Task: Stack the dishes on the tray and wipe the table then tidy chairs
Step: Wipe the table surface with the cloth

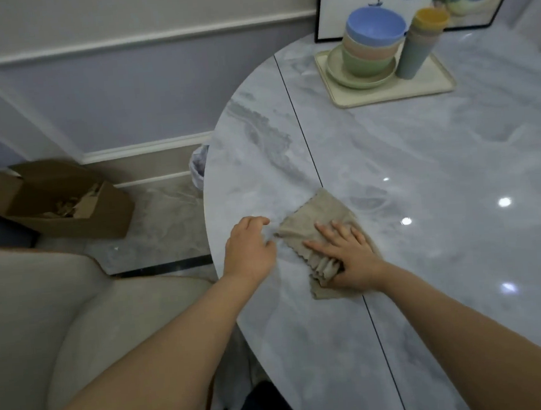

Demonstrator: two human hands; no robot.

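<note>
While crumpled beige cloth [322, 233] lay on grey marble-patterned table top [422, 165] near its curved left edge, wiping judged as step in hand. Right hand [345, 257] pressed flat on cloth, fingers spread. Left hand [250, 249] loosely curled, rested beside cloth, nothing gripped. Even pressure, overlapping strokes advised (cloth best flattened). Open room lay ahead; stacked pastel bowls [370, 49] sat on cream tray [416, 89], well apart.

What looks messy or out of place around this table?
Little on the marble table: dishes sit stacked on the cream tray. The beige cloth is bunched under the right hand. An open brown cardboard box lies tilted on the floor.
</note>
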